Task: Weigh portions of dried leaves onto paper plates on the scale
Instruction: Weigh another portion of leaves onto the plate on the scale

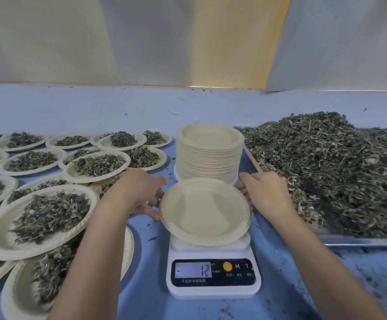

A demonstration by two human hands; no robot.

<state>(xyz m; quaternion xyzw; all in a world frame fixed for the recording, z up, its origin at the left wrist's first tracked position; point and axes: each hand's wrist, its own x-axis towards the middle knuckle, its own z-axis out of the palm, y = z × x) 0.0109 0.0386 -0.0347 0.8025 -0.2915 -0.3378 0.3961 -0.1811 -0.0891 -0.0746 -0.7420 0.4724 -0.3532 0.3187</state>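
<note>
We held an empty paper plate (205, 211) over the white digital scale (213, 278), one hand on each side. The left hand (141, 195) gripped its left rim with the fingers curled under the edge, and the right hand (264, 190) pinched the right rim in the same way. The plate was round, cream-coloured and matte, with a smooth shallow well and a crimped, ridged border. Being round, it had no long axis. It sat tilted, its hollow face turned up and towards us, its near rim low at the scale's platform and its far rim raised. We could not tell whether it touched the platform. The scale's lit display showed a minus sign and 12. Just behind the scale stood a tall stack of paper plates (209, 155). To the right, a loose, stalky heap of dried leaves (326, 172), grey-green and crumbly, filled a metal tray (361, 241). To the left, filled plates (42, 218) overlapped one another across the blue table (118, 107), each bearing a small mound of leaves.
</note>
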